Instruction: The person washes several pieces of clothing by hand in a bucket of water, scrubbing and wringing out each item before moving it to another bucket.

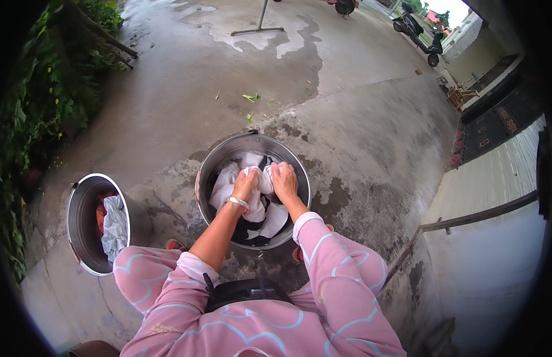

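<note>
A round metal bucket (304, 178) stands on the ground between my feet, with wet white and black clothes (274, 221) inside. Over it, my left hand (246, 184) has its fingers closed around a bunched white garment (255, 202). My right hand (284, 181) grips the same white cloth a short way to the right, its fingers curled into the folds. Both fists are close together, with fabric gathered between them. A silvery bracelet (239, 203) circles my left wrist. Some of the bucket's contents are hidden under my hands and the cloth.
To the left is a second metal bucket (81, 235) with a grey garment (114, 223) and an orange-red one (100, 215). Leafy plants (44, 89) line the left side. A white wall (484, 256) runs along the right. Farther off are a metal stand (258, 30) and a parked scooter (418, 37).
</note>
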Available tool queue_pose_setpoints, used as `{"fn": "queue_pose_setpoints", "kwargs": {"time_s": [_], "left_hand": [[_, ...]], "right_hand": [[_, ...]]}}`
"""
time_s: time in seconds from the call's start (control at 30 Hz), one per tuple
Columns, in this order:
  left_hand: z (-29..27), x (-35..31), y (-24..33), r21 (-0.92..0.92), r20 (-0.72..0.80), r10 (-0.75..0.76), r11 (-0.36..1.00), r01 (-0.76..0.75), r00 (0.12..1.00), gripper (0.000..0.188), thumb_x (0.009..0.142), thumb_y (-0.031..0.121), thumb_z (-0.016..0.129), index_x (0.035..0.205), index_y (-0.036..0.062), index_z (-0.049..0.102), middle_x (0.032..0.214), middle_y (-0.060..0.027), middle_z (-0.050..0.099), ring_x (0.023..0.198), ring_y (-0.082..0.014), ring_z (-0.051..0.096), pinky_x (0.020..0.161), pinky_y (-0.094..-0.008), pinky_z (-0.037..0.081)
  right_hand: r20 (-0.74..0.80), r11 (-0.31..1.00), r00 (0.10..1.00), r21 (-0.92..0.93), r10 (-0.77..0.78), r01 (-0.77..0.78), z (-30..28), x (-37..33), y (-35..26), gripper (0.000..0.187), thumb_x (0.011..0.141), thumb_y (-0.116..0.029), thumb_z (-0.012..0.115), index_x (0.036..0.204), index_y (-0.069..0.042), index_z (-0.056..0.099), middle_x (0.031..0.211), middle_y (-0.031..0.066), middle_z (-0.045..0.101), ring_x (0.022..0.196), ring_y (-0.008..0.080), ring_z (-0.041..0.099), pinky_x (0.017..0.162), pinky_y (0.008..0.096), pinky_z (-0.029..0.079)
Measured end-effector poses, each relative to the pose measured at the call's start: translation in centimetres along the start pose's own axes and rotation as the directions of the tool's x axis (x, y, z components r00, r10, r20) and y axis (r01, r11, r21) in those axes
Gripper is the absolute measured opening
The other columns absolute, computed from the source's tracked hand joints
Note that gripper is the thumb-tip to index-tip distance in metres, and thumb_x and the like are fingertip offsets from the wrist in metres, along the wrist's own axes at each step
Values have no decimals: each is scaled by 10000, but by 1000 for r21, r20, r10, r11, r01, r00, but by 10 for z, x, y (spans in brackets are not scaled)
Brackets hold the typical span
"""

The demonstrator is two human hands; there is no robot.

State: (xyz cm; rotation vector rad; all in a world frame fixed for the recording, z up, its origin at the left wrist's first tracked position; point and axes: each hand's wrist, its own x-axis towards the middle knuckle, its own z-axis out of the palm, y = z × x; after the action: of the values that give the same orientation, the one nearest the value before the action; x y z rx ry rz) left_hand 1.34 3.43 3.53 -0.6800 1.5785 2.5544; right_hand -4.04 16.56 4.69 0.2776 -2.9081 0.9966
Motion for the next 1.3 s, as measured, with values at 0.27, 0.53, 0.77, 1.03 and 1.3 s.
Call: {"fn": "queue_pose_setpoints", "kwargs": {"time_s": [0.27,0.53,0.77,1.03,1.3], "left_hand": [[-60,65,-111,306,-275,-177,916,260,945,431,783,200,535,1146,-32,529,1030,-171,595,910,-261,589,794,-349,454],[-14,23,-32,-521,155,-293,787,330,944,393,837,392,483,941,26,578,900,-149,629,820,-284,616,770,-409,498],[-33,11,-26,-543,691,-139,548,636,710,484,870,486,412,970,46,585,865,-148,634,792,-287,611,745,-400,489],[28,-31,-1,-194,35,-267,944,268,963,317,902,331,472,1033,63,580,893,-34,629,792,-154,597,704,-290,471],[-6,1,74,655,136,-79,755,-30,988,658,818,464,544,1252,-21,443,1332,-184,394,1131,-258,478,968,-328,352]], "right_hand": [[463,938,886,-313,14,149,72,-13,57,370,803,-252,538,1130,-83,510,1073,157,539,989,355,521,861,426,437],[297,955,926,252,-231,158,-2,-10,-36,201,728,-215,617,732,-28,542,621,157,544,590,287,551,528,381,412],[215,932,931,278,-296,232,10,-66,-88,223,762,-266,541,846,-67,596,730,226,587,706,408,569,613,475,444],[64,981,997,-195,36,-23,-8,-11,-23,412,879,-400,407,765,-64,615,773,225,615,746,429,586,666,521,448],[155,876,864,24,-479,482,-37,-32,-63,437,724,-231,635,1101,-53,505,1120,157,489,1059,341,454,918,431,365]]}}
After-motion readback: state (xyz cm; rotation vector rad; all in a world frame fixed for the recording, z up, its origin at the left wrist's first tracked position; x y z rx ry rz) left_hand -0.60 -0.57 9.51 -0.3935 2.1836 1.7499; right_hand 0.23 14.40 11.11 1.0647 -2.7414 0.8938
